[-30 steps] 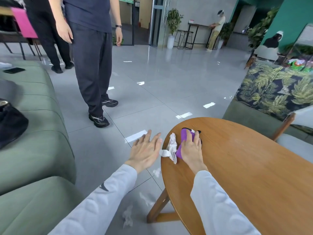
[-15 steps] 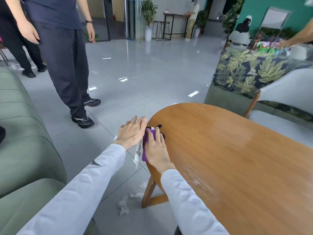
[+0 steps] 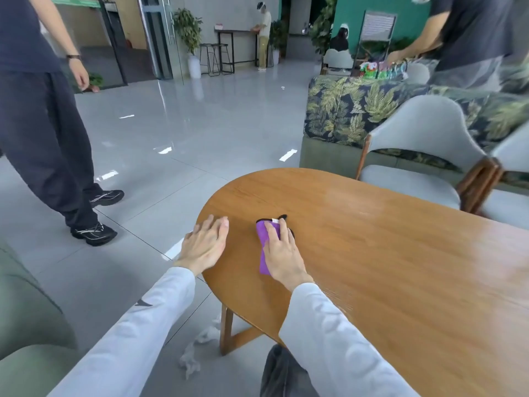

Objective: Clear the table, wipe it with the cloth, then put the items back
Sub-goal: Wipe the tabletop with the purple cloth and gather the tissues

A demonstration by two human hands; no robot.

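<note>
Right hand slid inward, flat on cloth

Your right hand covers most of the purple cloth, so you cannot tell how the cloth is folded beneath the palm. The table is cut off by the right and bottom edges. The standing person at left is cropped above the chest. The person at upper right is motion-blurred. Crumpled tissue on the floor lies partly behind the table leg.
</note>
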